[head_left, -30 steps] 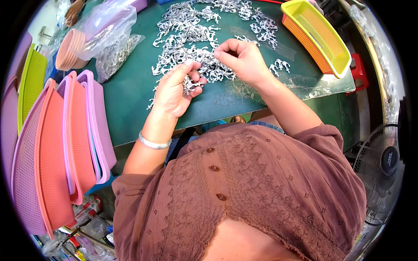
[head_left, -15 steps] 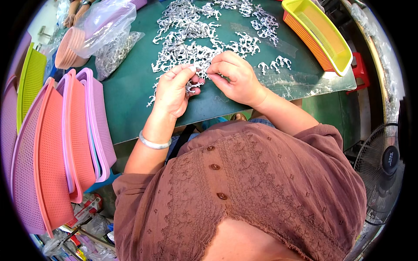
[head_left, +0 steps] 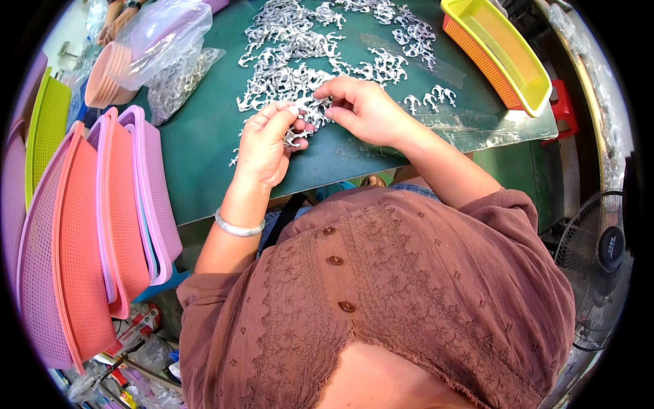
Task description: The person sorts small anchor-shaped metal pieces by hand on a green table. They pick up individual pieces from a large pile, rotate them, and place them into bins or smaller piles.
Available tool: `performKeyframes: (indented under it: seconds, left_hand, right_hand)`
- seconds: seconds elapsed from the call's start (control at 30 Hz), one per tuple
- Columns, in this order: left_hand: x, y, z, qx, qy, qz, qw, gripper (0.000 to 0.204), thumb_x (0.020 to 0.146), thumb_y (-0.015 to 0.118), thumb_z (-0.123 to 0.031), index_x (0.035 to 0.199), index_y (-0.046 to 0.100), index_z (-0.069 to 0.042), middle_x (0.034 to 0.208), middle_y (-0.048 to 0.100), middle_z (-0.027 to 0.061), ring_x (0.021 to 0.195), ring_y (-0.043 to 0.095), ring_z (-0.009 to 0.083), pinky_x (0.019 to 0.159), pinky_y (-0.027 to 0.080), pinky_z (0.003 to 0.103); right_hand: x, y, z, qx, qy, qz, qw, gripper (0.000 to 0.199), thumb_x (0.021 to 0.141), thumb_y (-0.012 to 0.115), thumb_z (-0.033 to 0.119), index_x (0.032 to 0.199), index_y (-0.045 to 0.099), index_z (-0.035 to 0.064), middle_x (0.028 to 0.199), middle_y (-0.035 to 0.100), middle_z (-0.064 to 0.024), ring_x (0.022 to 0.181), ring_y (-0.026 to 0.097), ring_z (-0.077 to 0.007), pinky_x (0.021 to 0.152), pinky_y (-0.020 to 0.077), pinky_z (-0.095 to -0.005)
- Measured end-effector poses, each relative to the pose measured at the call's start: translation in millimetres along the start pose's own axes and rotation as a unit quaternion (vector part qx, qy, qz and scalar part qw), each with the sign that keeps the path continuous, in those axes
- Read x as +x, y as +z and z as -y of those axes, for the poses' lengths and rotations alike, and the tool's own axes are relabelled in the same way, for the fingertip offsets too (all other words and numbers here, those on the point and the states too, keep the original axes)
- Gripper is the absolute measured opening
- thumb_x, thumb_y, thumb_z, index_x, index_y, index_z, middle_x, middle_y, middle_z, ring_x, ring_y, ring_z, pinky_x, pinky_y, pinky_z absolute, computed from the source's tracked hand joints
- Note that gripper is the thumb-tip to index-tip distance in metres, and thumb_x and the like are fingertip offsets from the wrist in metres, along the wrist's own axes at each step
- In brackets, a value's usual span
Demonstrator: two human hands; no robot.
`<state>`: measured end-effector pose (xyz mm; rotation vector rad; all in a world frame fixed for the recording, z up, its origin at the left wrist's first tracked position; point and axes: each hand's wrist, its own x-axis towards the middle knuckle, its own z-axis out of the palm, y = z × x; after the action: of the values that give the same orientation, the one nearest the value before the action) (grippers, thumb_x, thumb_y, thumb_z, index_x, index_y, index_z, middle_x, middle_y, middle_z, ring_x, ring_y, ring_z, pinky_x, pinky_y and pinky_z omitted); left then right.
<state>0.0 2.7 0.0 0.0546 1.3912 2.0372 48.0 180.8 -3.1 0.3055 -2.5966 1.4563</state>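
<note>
Small silver-grey curved metal pieces with hooked, branching ends lie in a loose pile [head_left: 286,78] on the green table [head_left: 204,153]. At the pile's near edge my left hand [head_left: 264,146] is closed round some of these metal pieces [head_left: 294,138], which poke out between thumb and curled fingers. My right hand [head_left: 368,112] is just to the right, over the pile's edge. Its thumb and forefinger are parted, and I make out no piece gripped between them. The other right fingers are bent and partly hidden behind the thumb and forefinger.
Stacked pink, purple and green mesh baskets [head_left: 85,252] stand at the left. Beyond them are pink bowls [head_left: 109,75] and a clear bag of metal pieces [head_left: 180,82]. A yellow-and-orange basket [head_left: 501,58] sits at the right table edge. A fan [head_left: 593,266] stands right; another person's hands [head_left: 119,20] show far left.
My right hand has moved slightly up, and its forefinger has lifted away from the thumb over the pile. My left hand, still closed on metal pieces, has shifted slightly left.
</note>
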Motion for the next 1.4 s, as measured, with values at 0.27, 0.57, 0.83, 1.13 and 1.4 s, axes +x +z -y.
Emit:
performKeyframes:
  seconds: [0.27,0.57,0.83,1.13,1.4]
  left_hand:
    - [-7.4,-20.1,-5.0,-0.197,-0.021,0.053,0.979,0.01,0.079,0.047,-0.01,0.082,0.053,-0.003,0.086,0.057,0.0142,0.073,0.06,0.0258,0.051,0.05,0.028]
    - [-13.7,-29.7,-3.9,-0.208,-0.014,0.042,0.977,0.003,0.079,0.049,-0.008,0.079,0.05,-0.005,0.081,0.057,0.0114,0.071,0.058,0.0251,0.052,0.05,0.027]
    - [-16.3,-9.2,-12.1,0.039,-0.063,0.011,0.997,0.016,0.083,0.052,-0.018,0.089,0.053,-0.003,0.066,0.051,0.0041,0.061,0.054,0.0161,0.044,0.041,0.022]
    - [-17.5,2.8,-7.1,0.045,0.019,-0.011,0.999,0.008,0.08,0.056,-0.01,0.087,0.056,-0.004,0.066,0.054,0.0019,0.058,0.055,0.0119,0.044,0.04,0.02]
    - [-18.9,5.8,-1.5,0.078,0.09,-0.036,0.992,0.012,0.08,0.057,-0.009,0.09,0.057,-0.003,0.069,0.056,0.0028,0.061,0.055,0.0109,0.046,0.042,0.02]
  right_hand:
    - [-1.0,7.7,0.0,-0.209,-0.148,-0.003,0.967,0.023,0.066,0.059,0.004,0.089,0.059,0.0016,0.094,0.053,-0.0103,0.091,0.049,-0.0278,0.08,0.0405,-0.0345]
    - [2.3,7.4,0.7,-0.227,-0.145,-0.011,0.963,0.013,0.066,0.059,0.006,0.079,0.06,0.0046,0.087,0.055,-0.0067,0.084,0.049,-0.0245,0.077,0.041,-0.0331]
    - [0.5,2.9,8.7,-0.164,-0.222,-0.085,0.957,0.011,0.067,0.06,0.001,0.078,0.058,0.005,0.082,0.054,-0.0053,0.076,0.051,-0.0248,0.068,0.0425,-0.0328]
    - [-5.8,3.7,17.4,0.072,-0.062,-0.071,0.993,0.013,0.077,0.058,0.007,0.089,0.059,0.0034,0.084,0.059,-0.0043,0.07,0.053,-0.0145,0.062,0.0431,-0.025]
    - [-14.5,3.7,19.7,0.361,0.206,0.114,0.902,0.017,0.083,0.054,0.016,0.091,0.06,0.001,0.075,0.061,-0.0034,0.062,0.052,-0.0061,0.055,0.0417,-0.018]
